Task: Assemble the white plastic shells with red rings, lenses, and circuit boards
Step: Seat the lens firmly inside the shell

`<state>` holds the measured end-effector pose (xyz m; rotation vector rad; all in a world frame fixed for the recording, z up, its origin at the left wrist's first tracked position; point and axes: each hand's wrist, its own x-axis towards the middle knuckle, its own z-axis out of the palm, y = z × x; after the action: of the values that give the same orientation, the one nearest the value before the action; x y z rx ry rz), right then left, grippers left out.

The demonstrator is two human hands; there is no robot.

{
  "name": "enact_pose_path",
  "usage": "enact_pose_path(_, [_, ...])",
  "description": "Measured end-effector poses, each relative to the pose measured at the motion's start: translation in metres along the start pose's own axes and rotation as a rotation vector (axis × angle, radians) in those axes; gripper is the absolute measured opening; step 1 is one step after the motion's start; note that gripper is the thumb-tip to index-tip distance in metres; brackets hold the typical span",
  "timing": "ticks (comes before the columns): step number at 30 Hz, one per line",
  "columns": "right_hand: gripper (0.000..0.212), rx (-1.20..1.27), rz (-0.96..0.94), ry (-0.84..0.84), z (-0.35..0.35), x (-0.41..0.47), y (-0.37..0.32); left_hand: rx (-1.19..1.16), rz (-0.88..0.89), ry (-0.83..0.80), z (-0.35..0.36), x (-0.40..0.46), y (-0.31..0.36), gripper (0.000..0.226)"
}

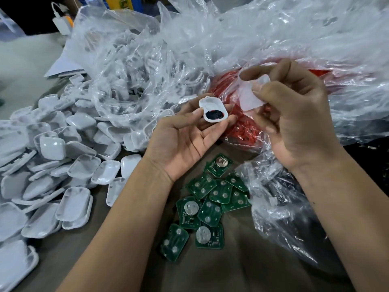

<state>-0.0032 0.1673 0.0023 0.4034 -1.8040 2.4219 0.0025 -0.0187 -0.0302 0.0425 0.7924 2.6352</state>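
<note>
Green boards lie in a little heap on the worktop, right under my arms. Some show round silver discs and some show three small dots.

My left hand is turned palm up. Its fingertips hold one white shell with the hollow side facing me. Down in the hollow I can see a dark round piece with a bit of red at its edge, so I think the ring and the dark piece are already in. My right hand is curled and pinches a small clear piece between thumb and fingers, close beside the shell but not touching it. It looks thin and see-through, and I think it is the lens.

So I seem to be at the lens step. Next I would need to line the clear piece up over the shell and set it in flat. After that a green board has to go in.

More white shells are piled to my left. A clear bag of red rings sits just behind my hands.
</note>
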Motion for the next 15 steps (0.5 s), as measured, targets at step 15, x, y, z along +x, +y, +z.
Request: enact_pose_path(15, [0.023, -0.063, -0.071, 0.013, 0.0035, 0.0020, 0.0079, 0.028, -0.002, -0.051, -0.0052, 0.0002, -0.0018, 0.047])
